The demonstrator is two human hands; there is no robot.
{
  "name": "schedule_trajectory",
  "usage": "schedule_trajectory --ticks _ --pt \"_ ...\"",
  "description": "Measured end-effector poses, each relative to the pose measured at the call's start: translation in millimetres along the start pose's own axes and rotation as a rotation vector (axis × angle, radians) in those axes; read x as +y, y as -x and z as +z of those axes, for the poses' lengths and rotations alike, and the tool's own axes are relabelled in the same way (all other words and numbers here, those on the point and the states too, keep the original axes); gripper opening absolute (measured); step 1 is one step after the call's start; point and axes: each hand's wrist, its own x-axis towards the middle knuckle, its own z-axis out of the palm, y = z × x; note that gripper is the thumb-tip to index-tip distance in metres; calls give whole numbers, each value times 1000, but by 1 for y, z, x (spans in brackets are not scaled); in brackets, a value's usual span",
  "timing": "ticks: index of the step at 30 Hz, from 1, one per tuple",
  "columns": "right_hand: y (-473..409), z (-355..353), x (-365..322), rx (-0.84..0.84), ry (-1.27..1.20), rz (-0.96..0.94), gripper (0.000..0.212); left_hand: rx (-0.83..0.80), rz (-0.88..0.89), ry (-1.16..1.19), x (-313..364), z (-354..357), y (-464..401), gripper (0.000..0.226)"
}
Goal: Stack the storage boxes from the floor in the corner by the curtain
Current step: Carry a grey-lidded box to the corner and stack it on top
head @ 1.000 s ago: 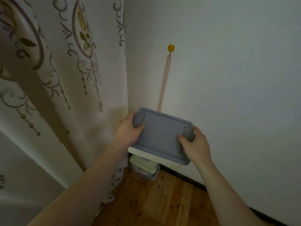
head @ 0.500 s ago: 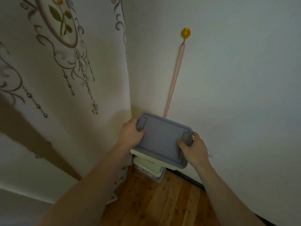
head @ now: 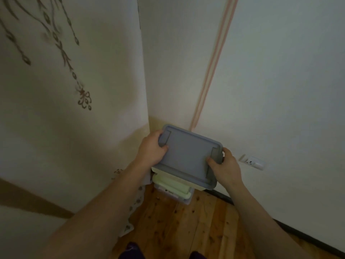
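A storage box with a grey-blue lid (head: 188, 156) hangs in the corner, held level at both short ends. My left hand (head: 151, 149) grips its left clip and my right hand (head: 225, 168) grips its right clip. Right under it stands a stack of boxes on the floor, topped by a pale green lid (head: 173, 186) over a clear box (head: 182, 199). The held box covers most of that stack, and I cannot tell whether it touches it. The cream patterned curtain (head: 74, 101) hangs at the left of the corner.
A white wall with a pink ribbon (head: 212, 66) runs down behind the boxes. A wall socket (head: 252, 161) sits low at the right, above a dark skirting board (head: 298, 238). Wooden floorboards (head: 186, 225) spread in front of the stack.
The held box has come down closer to the stack on the floor, and my view has tilted down. The yellow hook has left the top of the frame.
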Motion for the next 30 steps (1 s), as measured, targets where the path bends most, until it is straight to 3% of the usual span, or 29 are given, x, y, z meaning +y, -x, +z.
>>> schedule_trajectory --ticks 19,30 --pt "-95 191 170 55 3 -5 70 -49 41 1 -202 183 -89 58" --pt "-115 238 222 47 30 -6 77 -56 97 -60 -255 236 -100 64"
